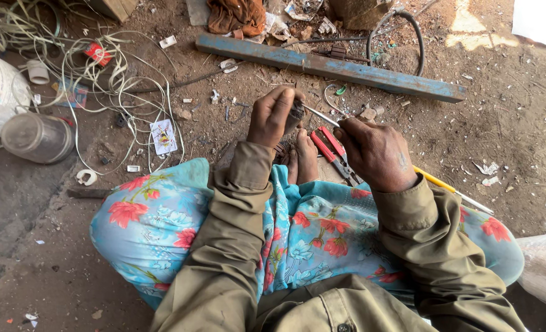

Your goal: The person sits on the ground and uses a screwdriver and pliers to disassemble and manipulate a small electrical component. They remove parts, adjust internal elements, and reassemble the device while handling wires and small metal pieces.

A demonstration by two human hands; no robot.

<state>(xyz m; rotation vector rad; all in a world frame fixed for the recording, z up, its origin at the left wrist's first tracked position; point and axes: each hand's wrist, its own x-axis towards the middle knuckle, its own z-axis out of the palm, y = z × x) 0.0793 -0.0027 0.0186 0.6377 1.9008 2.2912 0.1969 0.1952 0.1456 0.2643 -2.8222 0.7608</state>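
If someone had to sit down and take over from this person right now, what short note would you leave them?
Left hand grips a small dark, frayed part. Right hand holds a thin metal-shafted tool with a yellow handle, its tip at that part. Red-handled pliers lie on the dirt between the hands, by the bare feet. White cables and a blue metal bar lie beyond. The part remains in hand, tool tip against it; how far along the work is, I cannot tell.
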